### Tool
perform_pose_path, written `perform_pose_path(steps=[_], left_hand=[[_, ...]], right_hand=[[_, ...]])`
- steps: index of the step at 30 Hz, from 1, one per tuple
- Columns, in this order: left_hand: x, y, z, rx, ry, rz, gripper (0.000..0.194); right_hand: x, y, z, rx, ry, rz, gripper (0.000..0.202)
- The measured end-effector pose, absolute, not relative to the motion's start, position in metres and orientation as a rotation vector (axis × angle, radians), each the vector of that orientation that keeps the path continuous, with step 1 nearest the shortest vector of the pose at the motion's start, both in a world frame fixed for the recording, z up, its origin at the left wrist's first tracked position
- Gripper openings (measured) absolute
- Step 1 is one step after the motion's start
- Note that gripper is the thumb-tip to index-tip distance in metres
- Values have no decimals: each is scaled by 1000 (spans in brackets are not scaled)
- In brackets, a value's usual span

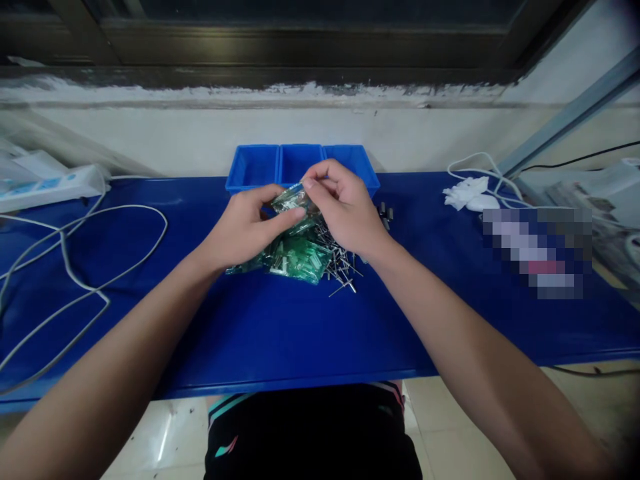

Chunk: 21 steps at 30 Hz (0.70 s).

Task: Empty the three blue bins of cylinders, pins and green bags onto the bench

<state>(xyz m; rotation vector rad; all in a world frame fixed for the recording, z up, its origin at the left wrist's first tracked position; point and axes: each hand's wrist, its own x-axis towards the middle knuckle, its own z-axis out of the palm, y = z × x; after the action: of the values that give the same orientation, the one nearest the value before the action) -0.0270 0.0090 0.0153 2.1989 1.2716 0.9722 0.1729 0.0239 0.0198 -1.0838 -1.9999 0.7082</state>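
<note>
My left hand is closed on the left side of a small greenish clear plastic bag, its thumb lying across the front. My right hand pinches the top edge of the same bag between thumb and fingers. Below it, a green plastic bag with small pale pieces inside lies on the blue table. Loose metal rivet-like pins are heaped beside that bag, under my right hand. Small dark and silver parts lie just right of my right hand.
Three joined blue bins stand at the table's back edge, behind my hands. A white cable loops over the left side near a power strip. Crumpled white tissue and a blurred-out item lie at the right.
</note>
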Motion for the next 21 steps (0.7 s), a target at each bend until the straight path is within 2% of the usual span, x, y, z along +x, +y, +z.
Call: perform_pose_path(steps=[4, 14, 21], left_hand=[[-29, 14, 12, 2085, 1167, 1070, 40], [-34, 12, 23, 1931, 1291, 1297, 42], [-34, 12, 20, 2161, 1316, 1171, 46]], right_hand=[[170, 20, 19, -1096, -1980, 640, 35], [169, 5, 28, -1146, -1917, 397, 45], [172, 13, 28, -1040, -2082, 692, 37]])
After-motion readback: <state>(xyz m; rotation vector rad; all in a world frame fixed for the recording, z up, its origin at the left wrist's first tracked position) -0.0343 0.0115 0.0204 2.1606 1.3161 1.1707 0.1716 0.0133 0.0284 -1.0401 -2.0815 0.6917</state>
